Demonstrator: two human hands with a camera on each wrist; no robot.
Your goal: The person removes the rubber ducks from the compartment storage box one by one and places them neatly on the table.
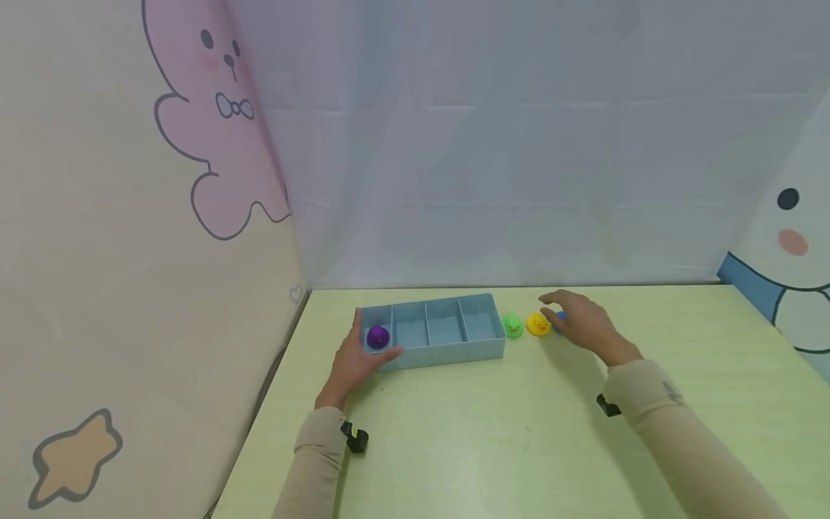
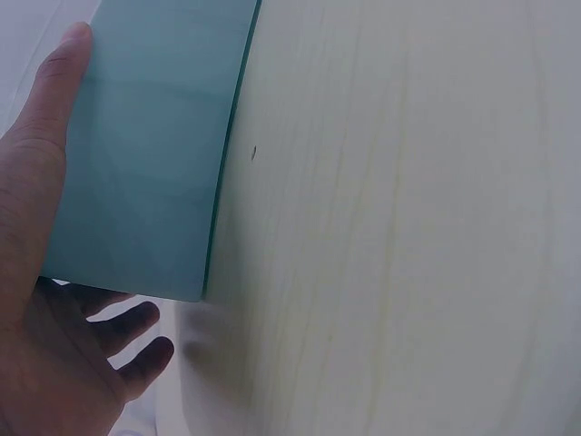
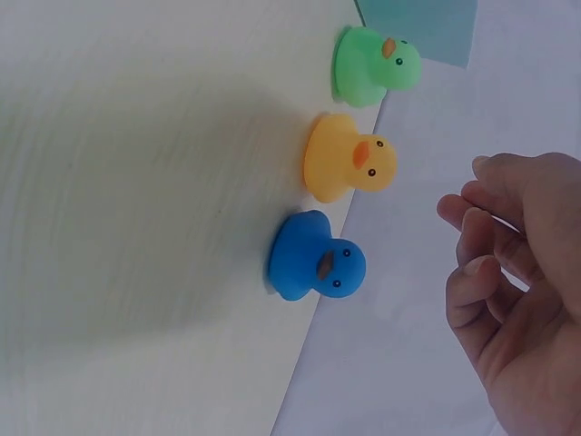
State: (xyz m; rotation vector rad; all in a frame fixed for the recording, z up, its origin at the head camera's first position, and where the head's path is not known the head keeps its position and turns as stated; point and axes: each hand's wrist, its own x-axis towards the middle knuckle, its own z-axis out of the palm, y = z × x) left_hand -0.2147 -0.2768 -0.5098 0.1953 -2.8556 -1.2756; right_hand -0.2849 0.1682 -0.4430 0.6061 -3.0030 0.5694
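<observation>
My left hand [image 1: 352,364] grips the left end of a blue-grey divided box [image 1: 447,353], its thumb along the front wall and its fingers around the end. In the left wrist view the thumb lies against the box's wall [image 2: 150,163]. A purple rubber duck [image 1: 377,336] sits in the leftmost compartment. Above a blue rubber duck [image 3: 313,259] hovers my right hand [image 1: 583,324], fingers loosely bent and holding nothing. That duck is mostly hidden by the hand in the head view. Left of it stand a yellow rubber duck [image 1: 537,324] and a green rubber duck [image 1: 513,326], upright in a row.
The green duck stands close to the box's right end. All of it rests on a pale yellow-green table [image 1: 467,432], near its back edge. A pale curtain [image 1: 493,180] hangs behind, and a cartoon-printed sheet [image 1: 130,288] rises on the left.
</observation>
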